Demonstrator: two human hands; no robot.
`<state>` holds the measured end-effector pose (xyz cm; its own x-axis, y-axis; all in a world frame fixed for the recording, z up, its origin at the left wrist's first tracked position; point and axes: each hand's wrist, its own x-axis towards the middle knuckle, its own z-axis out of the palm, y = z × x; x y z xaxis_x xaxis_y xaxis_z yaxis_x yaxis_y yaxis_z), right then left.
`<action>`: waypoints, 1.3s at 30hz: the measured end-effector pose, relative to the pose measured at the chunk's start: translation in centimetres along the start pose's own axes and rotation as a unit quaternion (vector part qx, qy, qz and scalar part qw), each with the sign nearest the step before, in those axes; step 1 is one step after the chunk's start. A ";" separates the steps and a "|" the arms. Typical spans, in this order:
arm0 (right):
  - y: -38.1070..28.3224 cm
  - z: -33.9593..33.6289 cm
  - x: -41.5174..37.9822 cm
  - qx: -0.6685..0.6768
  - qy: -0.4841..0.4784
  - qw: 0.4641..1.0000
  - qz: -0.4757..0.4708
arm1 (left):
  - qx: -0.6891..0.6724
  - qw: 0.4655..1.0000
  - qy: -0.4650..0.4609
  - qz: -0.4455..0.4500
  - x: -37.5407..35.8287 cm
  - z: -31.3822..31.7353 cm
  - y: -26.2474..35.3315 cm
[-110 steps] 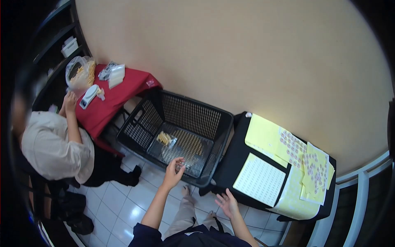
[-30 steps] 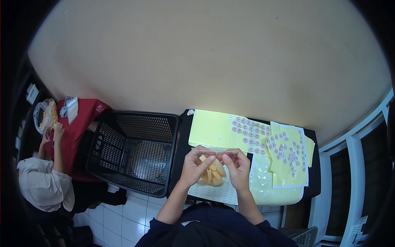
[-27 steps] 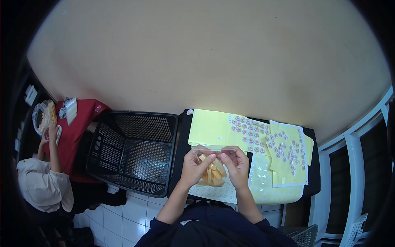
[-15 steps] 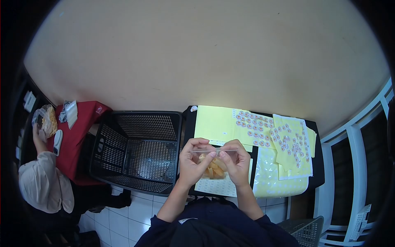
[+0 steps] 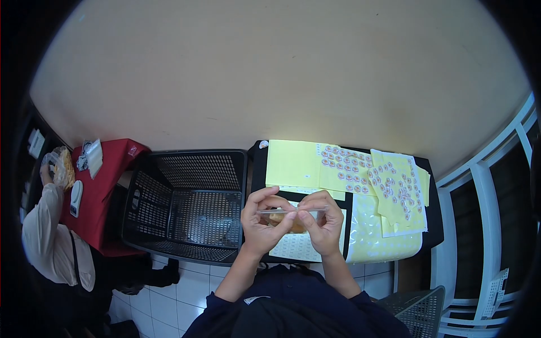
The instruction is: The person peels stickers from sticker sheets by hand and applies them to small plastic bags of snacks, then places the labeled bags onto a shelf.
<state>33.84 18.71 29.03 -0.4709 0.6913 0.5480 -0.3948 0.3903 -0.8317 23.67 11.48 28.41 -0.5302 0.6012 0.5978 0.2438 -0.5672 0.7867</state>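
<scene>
A clear plastic bag (image 5: 295, 226) with yellowish chips inside hangs between my two hands. My left hand (image 5: 265, 222) pinches its top edge with thumb and fingers. Close beside it, my right hand (image 5: 319, 222) pinches the same edge, the two thumbs nearly touching at the middle. The bag's top edge is seen almost edge-on, and much of the chips is hidden by my fingers. Below the bag lies a white printed sheet (image 5: 298, 249). Yellow sheets with round stickers (image 5: 346, 163) lie beyond my hands on the black-covered table (image 5: 434, 228).
A black plastic basket (image 5: 205, 211) stands left of the table. Farther left, a red-covered table (image 5: 107, 188) bears a white scale (image 5: 76, 197) and a large bag of snacks (image 5: 65, 169), which a co-worker (image 5: 48, 234) reaches into. Another basket (image 5: 420, 312) stands at lower right.
My hands have tilted the bag, so its top edge now looks thinner and fewer chips show. The co-worker's arm has moved further into the snack bag.
</scene>
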 end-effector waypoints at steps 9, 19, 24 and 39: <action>-0.4 0.1 -0.2 -0.014 0.016 1.000 -0.009 | -0.036 0.996 0.044 -0.066 -0.4 1.0 0.8; 0.1 0.0 0.1 0.004 0.018 1.000 0.000 | -0.016 0.997 0.055 -0.058 -0.2 1.0 0.3; 0.1 0.3 0.3 -0.016 0.029 0.999 -0.011 | -0.025 0.996 0.062 -0.057 0.0 0.9 0.4; 1.7 -0.9 1.6 -0.075 0.057 0.995 -0.036 | -0.030 0.994 0.010 -0.105 1.5 0.3 -0.4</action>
<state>33.17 21.01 28.43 -0.3494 0.7197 0.6000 -0.2977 0.5219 -0.7994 23.05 12.81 29.01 -0.5798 0.6991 0.4184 0.0784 -0.4632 0.8828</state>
